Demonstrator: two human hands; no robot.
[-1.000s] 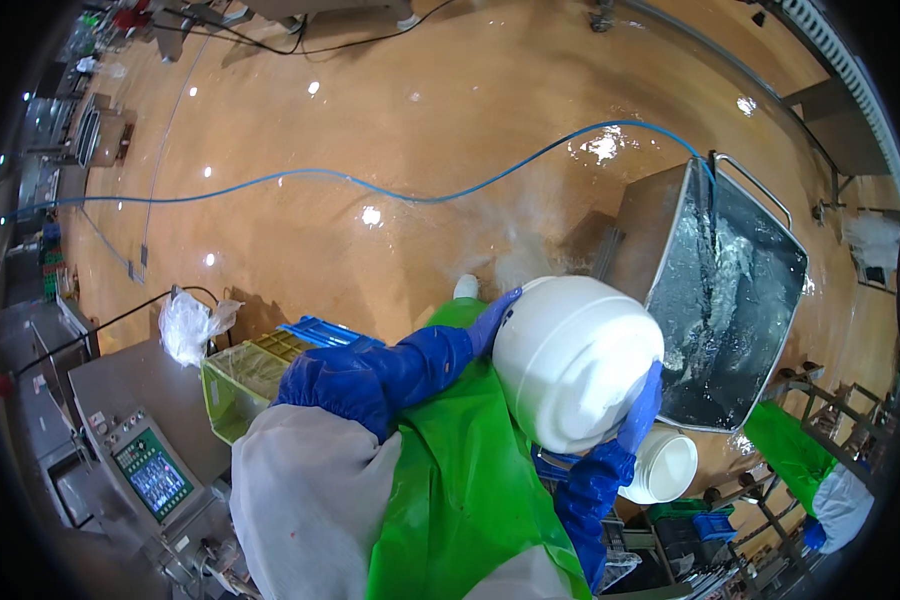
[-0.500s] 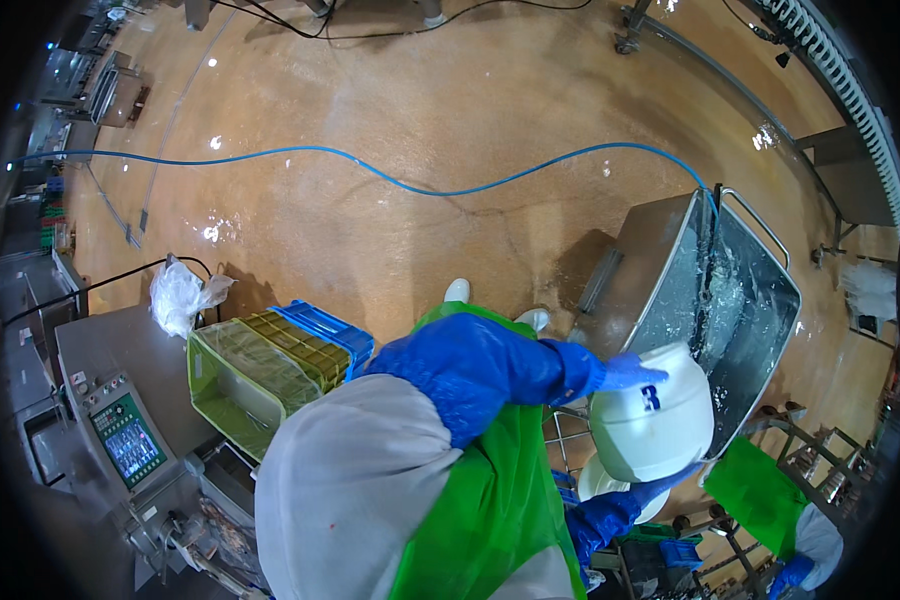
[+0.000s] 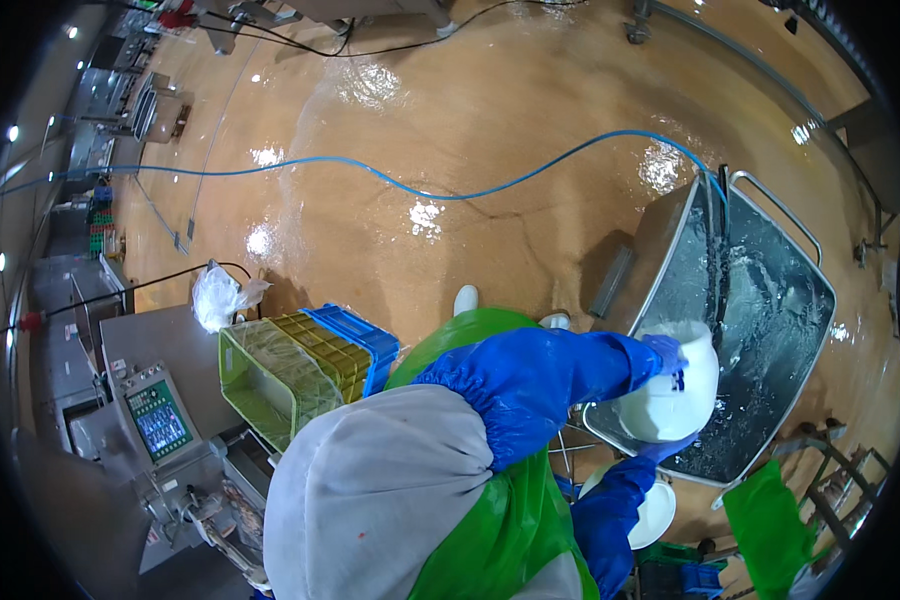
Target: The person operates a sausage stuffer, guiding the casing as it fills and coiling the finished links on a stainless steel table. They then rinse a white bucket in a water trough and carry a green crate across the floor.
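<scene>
A white bucket [image 3: 667, 400] with a dark blue mark on its wall is tilted over the near edge of a large metal tub [image 3: 810, 330] of rippling water. My left hand [image 3: 663, 353], gloved in blue, grips its upper side. My right hand [image 3: 670, 448], also in a blue glove, supports it from the lower side, with its fingers partly hidden. Whether anything runs out of the bucket is hard to make out. Another white bucket [image 3: 654, 515] stands beside my right forearm.
Stacked crates [image 3: 260, 372], green, yellow and blue, stand on my left beside a machine with a screen panel [image 3: 158, 420]. A blue hose [image 3: 450, 196] crosses the wet floor to the tub. Toward the lower right hangs a green apron [image 3: 767, 512], near metal frames [image 3: 840, 470].
Both hands have shifted the bucket up and right, farther over the tub. It is tipped more than before, and the lower bucket is less covered. The whole view has swung slightly.
</scene>
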